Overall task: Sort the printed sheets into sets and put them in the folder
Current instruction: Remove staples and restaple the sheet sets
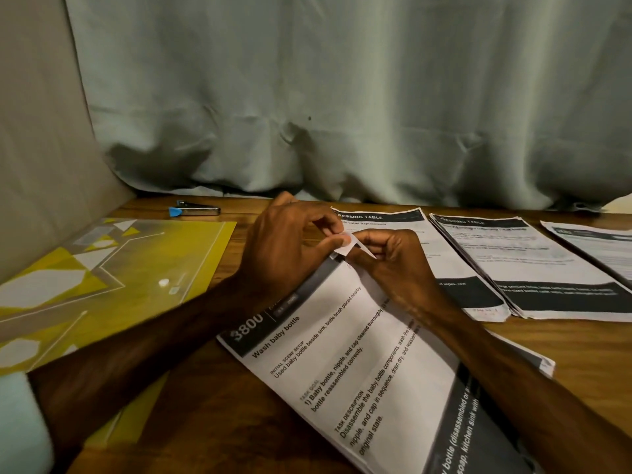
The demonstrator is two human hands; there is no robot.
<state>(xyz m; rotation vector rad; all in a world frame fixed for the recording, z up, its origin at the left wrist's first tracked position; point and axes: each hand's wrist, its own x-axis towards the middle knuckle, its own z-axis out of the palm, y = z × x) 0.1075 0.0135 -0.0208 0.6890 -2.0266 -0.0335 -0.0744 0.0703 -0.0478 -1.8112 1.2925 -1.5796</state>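
While the left hand (284, 248) and the right hand (393, 265) both pinch the folded top corner of one stack (359, 354), fingers clamped on paper, one yellow folder (113, 268) lies flat left of the grip, contents unclear. Three more piles (533, 265) lie right of it, and one stapler (196, 209) lies beyond, leftward.

A: Entry: front sheet (359, 354), near edge of the table (581, 340). What reads?

B: Dark header, "3800". Title, "Wash baby bottle". Headings: "INITIAL SCENE SETUP", "TASK GOAL", "TASK DESCRIPTION". One full line: "Used baby bottle beside sink, bottle brush placed nearby".

A: Back edge?

B: Middle stack (393, 234): header "…RESSING TABLE", first letters covered; under it "Label Replacement". Next stack (513, 254), to its right: "…RESSING TABLE" again, body blurred. Right-edge sheet (602, 248): print too blurred to read.
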